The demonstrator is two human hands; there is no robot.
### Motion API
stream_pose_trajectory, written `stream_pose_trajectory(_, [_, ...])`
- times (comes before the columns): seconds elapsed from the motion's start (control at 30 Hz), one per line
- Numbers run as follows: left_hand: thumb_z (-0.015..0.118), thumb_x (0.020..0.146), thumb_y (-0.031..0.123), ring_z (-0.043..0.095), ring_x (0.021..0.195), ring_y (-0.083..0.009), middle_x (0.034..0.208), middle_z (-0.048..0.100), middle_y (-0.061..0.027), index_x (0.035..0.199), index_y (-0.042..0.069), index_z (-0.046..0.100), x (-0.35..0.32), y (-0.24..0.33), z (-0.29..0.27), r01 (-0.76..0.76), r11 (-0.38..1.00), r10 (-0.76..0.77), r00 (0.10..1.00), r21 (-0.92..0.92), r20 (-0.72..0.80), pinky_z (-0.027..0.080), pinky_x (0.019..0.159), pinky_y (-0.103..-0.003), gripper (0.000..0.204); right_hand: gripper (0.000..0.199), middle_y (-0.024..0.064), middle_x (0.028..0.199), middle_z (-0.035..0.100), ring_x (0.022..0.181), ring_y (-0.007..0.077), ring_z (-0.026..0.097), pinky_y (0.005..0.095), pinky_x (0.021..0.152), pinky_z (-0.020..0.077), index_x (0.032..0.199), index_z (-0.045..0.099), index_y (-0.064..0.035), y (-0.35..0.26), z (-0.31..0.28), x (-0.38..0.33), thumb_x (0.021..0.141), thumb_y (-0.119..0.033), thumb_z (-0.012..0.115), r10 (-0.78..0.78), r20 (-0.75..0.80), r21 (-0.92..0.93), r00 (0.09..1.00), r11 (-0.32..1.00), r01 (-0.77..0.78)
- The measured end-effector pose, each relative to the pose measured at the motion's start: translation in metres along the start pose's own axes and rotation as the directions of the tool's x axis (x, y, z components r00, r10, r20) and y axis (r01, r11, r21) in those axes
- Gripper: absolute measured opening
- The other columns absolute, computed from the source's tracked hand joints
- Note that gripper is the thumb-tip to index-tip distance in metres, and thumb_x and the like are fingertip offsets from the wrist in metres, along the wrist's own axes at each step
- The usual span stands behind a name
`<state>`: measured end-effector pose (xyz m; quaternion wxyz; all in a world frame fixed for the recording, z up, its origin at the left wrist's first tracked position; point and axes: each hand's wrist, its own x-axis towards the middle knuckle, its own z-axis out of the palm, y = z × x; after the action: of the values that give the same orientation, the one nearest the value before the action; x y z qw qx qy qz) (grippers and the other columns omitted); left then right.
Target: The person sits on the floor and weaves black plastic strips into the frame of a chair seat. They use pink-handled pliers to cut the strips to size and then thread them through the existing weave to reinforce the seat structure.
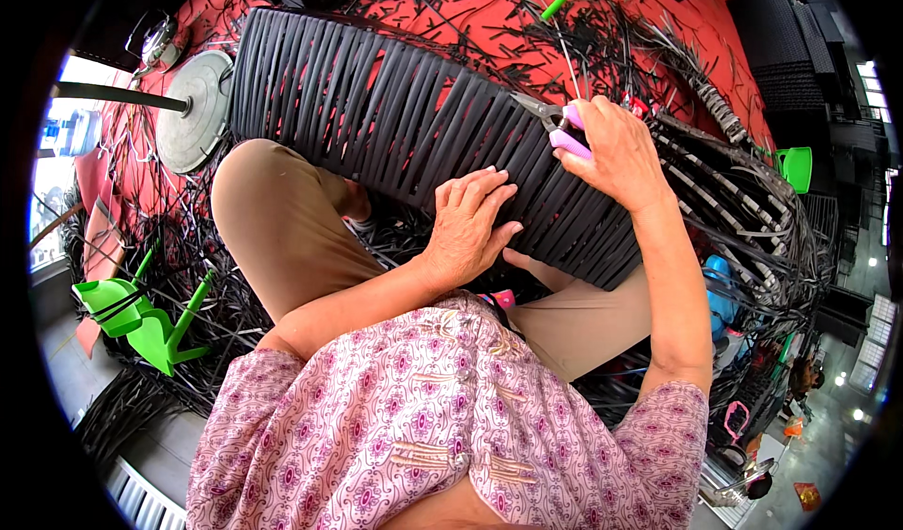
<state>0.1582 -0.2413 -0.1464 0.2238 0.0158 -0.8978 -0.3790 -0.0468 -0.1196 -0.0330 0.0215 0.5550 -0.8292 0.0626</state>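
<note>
Head view. The panel [367, 107], black and ribbed, lies slantwise just beyond the person's lap, from the far left down to the near right, where its lower end overlaps the right leg [588, 328]. Left knee [273, 210] against its near edge.

Hands apart. Left hand [470, 220]: palm down, fingers loosely spread, fingertips resting on the near edge right of the middle, thumb off to the side; no grip visible, underside hidden. Right hand [616, 149]: above the far edge, fingers wrapped on the pink handles of the pliers [553, 119], tip pointing left over the ribs. Whether the blades are parted: cannot tell.

Handling, judged by eye. Ribs look like flat plastic strip over a frame: panel likely stiff lengthwise, light to moderate for its length. Surface probably smooth, a bit slippery. Ribs seem to give and slide sideways; red shows through gaps toward the left. Best hold: the long edges, fingers hooked over the rim, one hand each side; a pinch on single ribs would likely shift them. Pliers: small, rigid, best by the handles.

Around: red sheet [701, 31] far side, grey disc [193, 121] left, strip bundles [748, 191] right.
</note>
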Motion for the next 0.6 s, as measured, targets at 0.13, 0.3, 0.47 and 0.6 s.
stream_pose_trajectory(0.13, [0.074,0.081,0.022,0.045,0.13,-0.0302,0.134,0.05,-0.0107,0.128,0.006,0.054,0.0,0.001,0.0,-0.006,1.0,0.006,1.0,0.012,-0.008,0.031,0.103,-0.045,0.053,0.041,0.0118,0.086,0.056,0.081,0.0323,0.061,0.0431,0.072,0.0492,0.103,0.056,-0.0056,-0.003,-0.001,0.001,0.074,-0.022,0.079,0.012,0.011,-0.04,1.0,0.999,-0.012])
stream_pose_trajectory(0.3, [0.074,0.08,0.022,0.045,0.13,-0.0302,0.135,0.05,-0.0107,0.127,0.006,0.055,0.0,0.0,0.002,-0.019,1.0,0.02,1.0,0.021,-0.016,0.031,0.103,-0.045,0.053,0.035,0.0125,0.085,0.059,0.08,0.0317,0.064,0.0432,0.071,0.0514,0.1,0.058,-0.0055,-0.021,-0.002,-0.005,0.079,-0.026,0.077,0.102,-0.001,-0.111,0.995,0.989,-0.101])
stream_pose_trajectory(0.47, [0.074,0.08,0.02,0.046,0.129,-0.03,0.135,0.052,-0.0105,0.127,0.007,0.056,0.0,-0.002,0.005,-0.013,1.0,0.013,1.0,0.026,-0.02,0.032,0.103,-0.044,0.053,0.033,0.015,0.084,0.063,0.074,0.034,0.067,0.0449,0.065,0.0531,0.1,0.06,-0.0053,-0.039,0.007,-0.008,0.081,-0.029,0.074,0.242,0.037,-0.164,0.97,0.959,-0.233])
stream_pose_trajectory(0.6, [0.075,0.08,0.02,0.048,0.127,-0.029,0.133,0.053,-0.009,0.126,0.008,0.057,-0.001,0.0,0.002,-0.01,0.999,0.012,0.999,0.044,-0.031,0.033,0.102,-0.043,0.051,0.036,0.017,0.085,0.067,0.072,0.0349,0.069,0.0428,0.069,0.0564,0.089,0.064,-0.0016,-0.049,0.012,-0.008,0.079,-0.034,0.076,0.372,-0.071,-0.064,0.926,0.924,-0.376])
